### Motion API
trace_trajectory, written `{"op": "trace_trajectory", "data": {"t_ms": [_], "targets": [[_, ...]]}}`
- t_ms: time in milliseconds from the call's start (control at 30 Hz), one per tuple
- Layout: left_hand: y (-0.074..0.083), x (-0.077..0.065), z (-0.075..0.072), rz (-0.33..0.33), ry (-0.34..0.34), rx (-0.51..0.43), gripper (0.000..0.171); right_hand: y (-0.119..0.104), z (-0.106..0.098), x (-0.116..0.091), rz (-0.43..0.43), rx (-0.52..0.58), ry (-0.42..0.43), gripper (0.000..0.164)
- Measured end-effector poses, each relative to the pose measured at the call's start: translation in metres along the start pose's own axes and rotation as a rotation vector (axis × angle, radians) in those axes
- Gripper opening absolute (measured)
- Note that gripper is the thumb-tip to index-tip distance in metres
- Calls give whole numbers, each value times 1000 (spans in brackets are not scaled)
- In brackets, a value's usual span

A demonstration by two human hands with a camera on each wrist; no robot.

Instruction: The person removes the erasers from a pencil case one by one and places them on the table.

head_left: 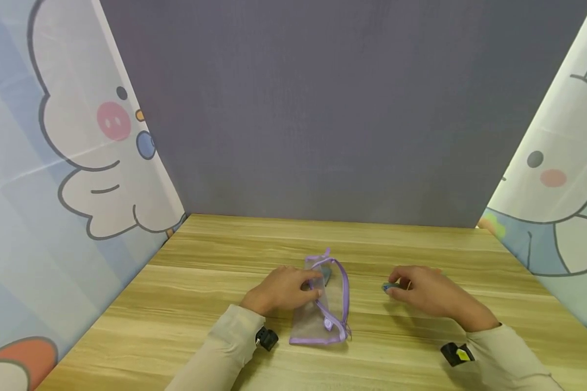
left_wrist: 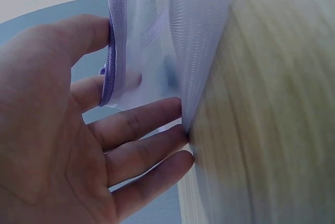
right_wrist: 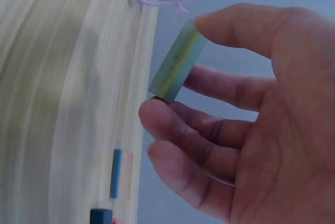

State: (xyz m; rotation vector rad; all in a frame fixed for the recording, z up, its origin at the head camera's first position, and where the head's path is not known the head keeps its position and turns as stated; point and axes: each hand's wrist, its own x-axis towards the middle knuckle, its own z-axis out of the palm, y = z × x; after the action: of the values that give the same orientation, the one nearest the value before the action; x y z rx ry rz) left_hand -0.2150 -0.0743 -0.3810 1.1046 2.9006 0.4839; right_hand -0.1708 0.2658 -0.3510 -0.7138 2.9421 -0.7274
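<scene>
A see-through mesh zip pouch (head_left: 307, 326) with purple trim lies on the table, its mouth gaping toward the right. My left hand (head_left: 283, 288) pinches the upper edge of its opening between thumb and index finger. In the left wrist view, the other fingers of the left hand (left_wrist: 68, 124) rest against the lower mesh. A blue-grey piece (head_left: 326, 274) shows inside the pouch. To the right, my right hand (head_left: 428, 290) holds a small rectangular block (right_wrist: 178, 59) by its ends, just above the tabletop. The block is pale green-blue with a yellowish stripe.
In the right wrist view, a blue-and-peach block (right_wrist: 120, 174) and a dark blue piece (right_wrist: 100, 216) lie on the wood-grain table (head_left: 215, 244). A grey panel (head_left: 298, 108) stands at the back, with cartoon-printed cloths (head_left: 10, 136) at both sides.
</scene>
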Motion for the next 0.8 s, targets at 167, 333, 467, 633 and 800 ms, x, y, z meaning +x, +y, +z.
{"op": "trace_trajectory", "data": {"t_ms": [167,333,467,633,800], "targets": [[0,0,0,6,0,5,49,5,-5,-3,14,-10,-16,27],[0,0,-2,6,4,8,49,9,-11,-4,30,-10,-14,30],[1,0,-4,1,5,7,49,10,-14,-4,29,-4,-13,29],[1,-1,-4,10,0,-4,49,14,-17,-7,34,5,-10,32],[1,0,-2,8,0,-8,49,17,-20,-10,58,18,-20,35]]}}
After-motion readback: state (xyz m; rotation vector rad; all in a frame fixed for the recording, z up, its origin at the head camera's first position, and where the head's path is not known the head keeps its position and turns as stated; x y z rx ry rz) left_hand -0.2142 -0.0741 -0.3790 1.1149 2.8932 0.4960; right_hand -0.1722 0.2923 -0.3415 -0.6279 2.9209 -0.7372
